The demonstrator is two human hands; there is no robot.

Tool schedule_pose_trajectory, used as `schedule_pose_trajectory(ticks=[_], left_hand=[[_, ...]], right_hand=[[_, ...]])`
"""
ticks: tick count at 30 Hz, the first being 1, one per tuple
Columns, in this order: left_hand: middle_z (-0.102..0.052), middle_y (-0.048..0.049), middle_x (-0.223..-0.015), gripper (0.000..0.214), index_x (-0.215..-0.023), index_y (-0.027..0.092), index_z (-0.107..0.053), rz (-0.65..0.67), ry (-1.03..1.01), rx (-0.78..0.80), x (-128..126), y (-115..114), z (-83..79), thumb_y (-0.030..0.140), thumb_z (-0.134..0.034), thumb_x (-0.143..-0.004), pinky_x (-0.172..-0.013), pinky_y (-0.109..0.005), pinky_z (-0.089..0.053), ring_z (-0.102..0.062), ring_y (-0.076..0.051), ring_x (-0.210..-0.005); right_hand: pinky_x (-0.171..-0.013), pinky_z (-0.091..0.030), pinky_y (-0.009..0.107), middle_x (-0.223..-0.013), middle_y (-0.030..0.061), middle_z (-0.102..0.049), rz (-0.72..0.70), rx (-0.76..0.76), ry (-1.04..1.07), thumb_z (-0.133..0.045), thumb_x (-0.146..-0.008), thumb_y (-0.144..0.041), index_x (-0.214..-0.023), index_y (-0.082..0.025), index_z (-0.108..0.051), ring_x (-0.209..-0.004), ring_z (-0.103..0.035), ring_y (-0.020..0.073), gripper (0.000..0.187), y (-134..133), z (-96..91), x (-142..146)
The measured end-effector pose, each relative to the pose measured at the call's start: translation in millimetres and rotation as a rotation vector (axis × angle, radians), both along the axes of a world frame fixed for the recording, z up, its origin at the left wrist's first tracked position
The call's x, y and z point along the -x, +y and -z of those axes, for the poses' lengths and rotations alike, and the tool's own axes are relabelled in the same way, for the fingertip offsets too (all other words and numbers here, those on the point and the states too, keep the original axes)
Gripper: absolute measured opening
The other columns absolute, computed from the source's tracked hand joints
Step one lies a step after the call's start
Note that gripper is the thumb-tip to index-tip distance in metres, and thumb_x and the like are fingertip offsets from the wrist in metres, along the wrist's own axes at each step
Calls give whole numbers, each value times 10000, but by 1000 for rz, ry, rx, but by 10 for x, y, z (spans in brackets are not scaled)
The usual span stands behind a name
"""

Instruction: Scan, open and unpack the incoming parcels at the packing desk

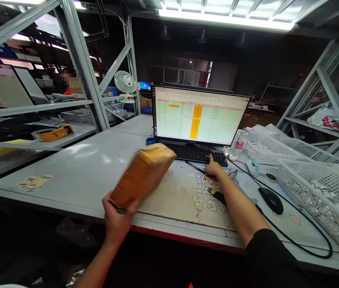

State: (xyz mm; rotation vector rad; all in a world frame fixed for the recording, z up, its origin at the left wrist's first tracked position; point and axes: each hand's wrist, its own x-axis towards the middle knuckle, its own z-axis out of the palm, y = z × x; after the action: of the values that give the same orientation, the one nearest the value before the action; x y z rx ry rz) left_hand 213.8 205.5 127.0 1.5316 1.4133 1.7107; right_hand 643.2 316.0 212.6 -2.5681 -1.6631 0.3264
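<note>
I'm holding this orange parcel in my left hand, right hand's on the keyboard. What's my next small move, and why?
Probably lower the parcel onto the mat before the keyboard. Your left hand grips only its near end, so it hangs tilted above the desk, while your right hand is busy at the keys; resting it would likely steady it.

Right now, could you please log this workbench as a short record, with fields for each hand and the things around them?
left hand: the left hand grips the near end of a blurred orange-brown parcel, held tilted over the table
right hand: the right hand has its fingertips at the front edge of the black keyboard
monitor: on, showing a spreadsheet with orange cells
desk mat: cartoon print, below the parcel
mouse: black, untouched, right of the forearm
white baskets: far right
</note>
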Motion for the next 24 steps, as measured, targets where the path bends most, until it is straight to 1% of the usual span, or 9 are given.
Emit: schedule_pose_trajectory(ticks=[3, 6, 8, 11, 14, 17, 20, 22, 24], left_hand=[[-643, -163, -1368, 760, -1420, 218, -430, -18, -113, 244, 131, 53, -146, 733, -663, -912, -1192, -582, -505, -674, -360, -1288], [-693, -148, -1293, 813, -1353, 207, -496, 81, -104, 313, 322, 170, -232, 773, -726, -817, -1169, -583, -519, -701, -355, -1220], [-717, -159, -1261, 861, -1306, 191, -531, 147, -55, 363, 455, 247, -279, 781, -787, -735, -1137, -588, -546, -717, -369, -1193], [-717, -182, -1329, 952, -1359, 179, -524, 256, 8, 391, 586, 296, -391, 714, -884, -657, -1136, -563, -567, -717, -375, -1248], [-694, -173, -1426, 994, -1424, 201, -528, 246, 47, 308, 576, 274, -537, 642, -940, -634, -1186, -551, -544, -687, -376, -1329], [-696, -158, -1446, 995, -1390, 207, -588, 179, 59, 188, 469, 257, -621, 637, -970, -579, -1217, -560, -521, -667, -392, -1356], [-705, -186, -1426, 1061, -1376, 168, -610, 214, 7, 121, 363, 277, -593, 705, -967, -533, -1199, -570, -538, -675, -409, -1337], [-716, -210, -1400, 1104, -1358, 143, -624, 271, -3, 102, 324, 305, -546, 760, -960, -508, -1184, -589, -547, -689, -425, -1308], [-739, -214, -1352, 1108, -1332, 136, -651, 334, 20, 93, 309, 335, -513, 800, -951, -497, -1184, -603, -544, -695, -439, -1293]], right_hand=[[-1117, -479, 397, -1484, 278, -662, -68, -7, 0, -612, -1044, -352, -1773, -69, -36, -1375, -660, 344, 972, -187, -39, 82], [-1085, -487, 354, -1437, 211, -711, -178, -34, -9, -584, -1037, -285, -1773, -126, -181, -1328, -682, 317, 854, -537, -56, 226], [-1099, -478, 352, -1485, 182, -686, -245, -58, -25, -573, -1040, -283, -1753, -169, -284, -1355, -656, 318, 778, -855, -17, 326], [-1142, -459, 422, -1571, 205, -604, -262, -79, -81, -550, -1059, -319, -1695, -145, -407, -1421, -582, 378, 674, -1344, 113, 410], [-1094, -494, 458, -1488, 229, -640, -215, -112, -133, -516, -1078, -319, -1566, -100, -557, -1358, -604, 402, 537, -1674, 262, 405], [-1073, -504, 453, -1404, 242, -666, -195, -201, -108, -463, -1082, -240, -1435, -82, -642, -1331, -615, 387, 426, -1773, 341, 378], [-1064, -522, 438, -1409, 235, -658, -204, -257, -56, -369, -1103, -220, -1451, -94, -604, -1292, -652, 341, 438, -1709, 263, 395], [-947, -585, 386, -1303, 183, -703, -244, -306, 170, -309, -1124, -276, -1419, -134, -590, -1108, -734, 273, 431, -1623, 106, 462], [-736, -613, 333, -1072, 98, -727, -314, -337, 600, -339, -1125, -401, -1320, -177, -589, -821, -752, 213, 388, -1523, -116, 582]])
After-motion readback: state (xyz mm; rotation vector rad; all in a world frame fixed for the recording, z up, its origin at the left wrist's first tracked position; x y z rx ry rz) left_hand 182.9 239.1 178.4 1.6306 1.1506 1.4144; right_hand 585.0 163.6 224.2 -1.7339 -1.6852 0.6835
